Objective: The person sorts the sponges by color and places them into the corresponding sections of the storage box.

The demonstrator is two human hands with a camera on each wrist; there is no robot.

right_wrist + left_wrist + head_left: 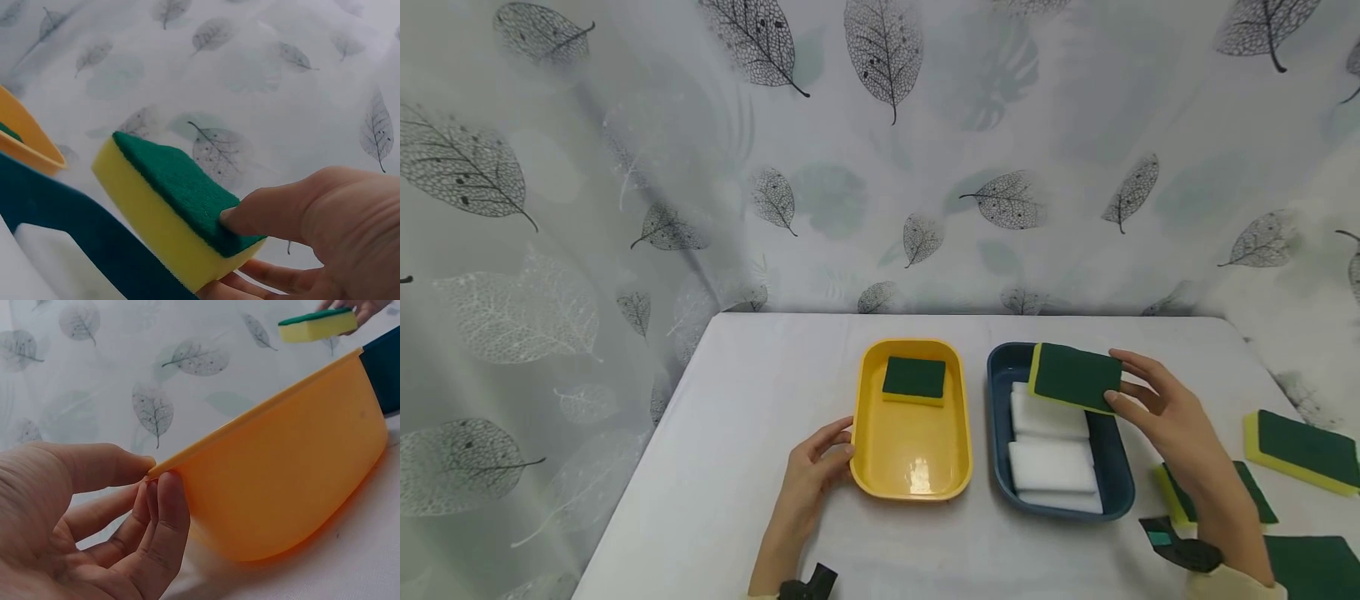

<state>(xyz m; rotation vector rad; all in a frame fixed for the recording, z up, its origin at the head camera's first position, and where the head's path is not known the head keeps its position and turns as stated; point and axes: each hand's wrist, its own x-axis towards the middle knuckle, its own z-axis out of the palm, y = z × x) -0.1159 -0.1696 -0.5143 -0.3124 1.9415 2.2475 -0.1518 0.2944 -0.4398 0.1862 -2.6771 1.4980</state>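
Note:
My right hand [1165,408] pinches the right end of a green-and-yellow scouring sponge [1075,377], thumb on the green side. In the head view this sponge overlaps the far end of a dark blue basin [1116,467]; the right wrist view shows it tilted beside the blue rim. Several white sponges [1051,467] lie in the blue basin. With thumb and fingers, my left hand [816,462] pinches the left rim of a yellow basin [281,469]. Inside that basin, at its far end, lies another scouring sponge [914,379], green side up.
More scouring sponges lie at the table's right: one farther out [1311,450], one partly behind my right forearm [1255,492], and one cut off at the frame's bottom corner [1315,567]. Leaf-printed curtains [880,167] hang behind the white table [700,500].

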